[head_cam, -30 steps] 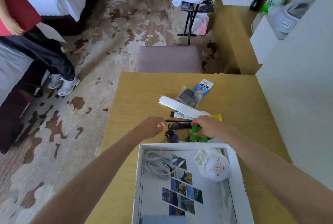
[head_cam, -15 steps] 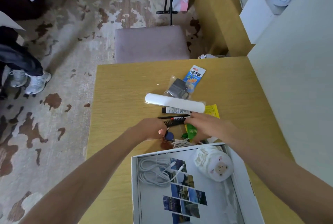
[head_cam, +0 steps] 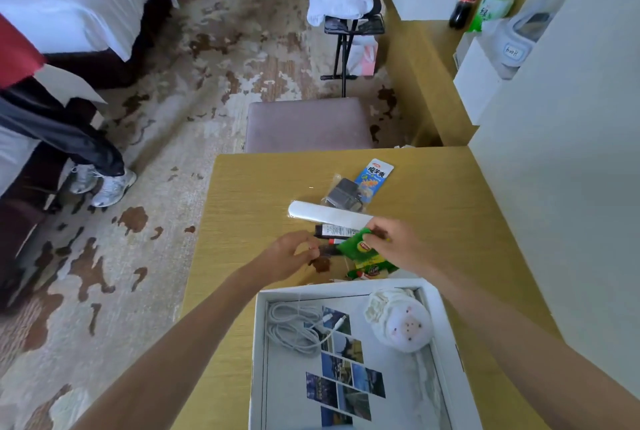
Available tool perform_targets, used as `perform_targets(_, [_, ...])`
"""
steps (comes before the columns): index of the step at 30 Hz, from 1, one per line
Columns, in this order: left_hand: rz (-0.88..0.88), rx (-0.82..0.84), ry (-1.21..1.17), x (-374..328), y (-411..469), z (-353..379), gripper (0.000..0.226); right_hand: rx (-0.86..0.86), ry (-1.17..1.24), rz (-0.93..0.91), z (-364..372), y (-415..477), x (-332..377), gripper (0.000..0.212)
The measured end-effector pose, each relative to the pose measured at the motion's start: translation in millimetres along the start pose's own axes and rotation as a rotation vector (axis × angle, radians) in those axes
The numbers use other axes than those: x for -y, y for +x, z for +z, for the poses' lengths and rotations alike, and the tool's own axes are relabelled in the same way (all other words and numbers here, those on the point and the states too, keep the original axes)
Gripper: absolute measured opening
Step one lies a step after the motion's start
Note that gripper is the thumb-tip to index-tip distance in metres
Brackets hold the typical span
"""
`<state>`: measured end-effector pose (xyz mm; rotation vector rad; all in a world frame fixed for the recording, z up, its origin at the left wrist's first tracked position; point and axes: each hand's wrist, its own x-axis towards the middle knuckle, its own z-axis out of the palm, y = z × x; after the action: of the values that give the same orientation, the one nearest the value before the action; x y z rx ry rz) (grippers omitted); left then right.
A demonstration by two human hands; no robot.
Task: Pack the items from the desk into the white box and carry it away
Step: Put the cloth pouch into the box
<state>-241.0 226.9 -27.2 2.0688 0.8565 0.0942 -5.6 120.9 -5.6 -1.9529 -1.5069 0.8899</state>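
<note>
Since half a second ago, lifted clear of the pile: the green snack packet (head_cam: 360, 249), now pinched at its top corner by the right hand (head_cam: 398, 244) and hanging tilted above the desk (head_cam: 256, 187), just beyond the far rim of the white box (head_cam: 446, 318). Shifted a little as well: the left hand (head_cam: 294, 254), closed around something small and dark beside the black comb (head_cam: 327, 249); cannot tell exactly what, or how firmly. Already inside the box: a coiled white cable (head_cam: 294, 325), a white plush toy (head_cam: 401, 322) against the right wall, and some photo prints (head_cam: 346, 370) lying flat. Waiting on the desk: a long white case (head_cam: 329, 215), a labelled tube (head_cam: 337, 231), a dark item in a clear bag (head_cam: 344, 194) and a blue snack packet (head_cam: 375, 175). Main risks, as a judgement only: a corner pinch on slick foil, likely to slip and drop the packet back among the clutter or onto the rim rather than inside; a second green packet (head_cam: 372, 270) lying right under the first, easily dragged or knocked off towards the box edge; small things in the left hand, easy to fumble while attention sits on the right; prints possibly creased if heavier things land on top of them.
</note>
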Motion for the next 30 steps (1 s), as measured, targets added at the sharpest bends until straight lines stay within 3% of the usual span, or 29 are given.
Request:
perform_targets(3, [-0.031,-0.190,-0.268,-31,-17,-2,0.011,-0.109,0.327,0.054,-13,-23,16,0.015])
perform_targets(7, [-0.116,-0.455,-0.568,-72,-42,-5,0.016,-0.086,0.681,0.112,-30,-62,30,0.009])
perform_targets(11, [-0.124,-0.532,-0.990,-105,-67,5,0.014,-0.078,0.743,0.067,-38,-94,32,0.011])
perform_targets(18, [-0.138,-0.647,-1.394,-120,-122,49,0.010,-0.005,0.699,-0.025,-26,-140,23,0.004])
perform_targets(21, [-0.236,-0.626,-1.376,-116,-145,73,0.011,0.117,0.554,-0.014,-13,-154,21,0.007])
perform_targets(25, [-0.290,-0.471,-1.118,-105,-168,100,0.010,0.266,0.261,-0.048,-1,-169,15,0.015])
perform_targets(30, [-0.317,-0.345,-0.817,-102,-171,115,0.012,0.333,-0.120,-0.100,11,-183,-3,0.051])
